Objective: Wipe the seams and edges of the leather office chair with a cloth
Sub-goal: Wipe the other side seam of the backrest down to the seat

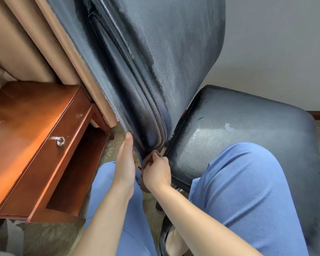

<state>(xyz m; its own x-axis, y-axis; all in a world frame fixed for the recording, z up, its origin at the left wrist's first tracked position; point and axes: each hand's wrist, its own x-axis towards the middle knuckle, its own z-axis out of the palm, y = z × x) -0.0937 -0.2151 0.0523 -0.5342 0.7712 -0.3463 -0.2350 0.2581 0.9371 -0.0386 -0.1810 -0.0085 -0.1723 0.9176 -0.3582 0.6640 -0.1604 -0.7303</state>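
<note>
Both hands work low at frame centre, the left hand (126, 161) bracing the chair back (155, 71) edge with straight fingers, the right hand (156, 172) pinching a brownish cloth (149, 160) that could snag and tear the flaking seam.

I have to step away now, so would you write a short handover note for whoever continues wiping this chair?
Left hand: fingers straight, steadying the backrest by its lower edge.
Right hand: grips the brownish cloth, pressed at the backrest's bottom corner.
Done: damp streaks cover the backrest face and part of the seat.
Left: the seat edges and remaining seams, as far as I can judge.
</note>
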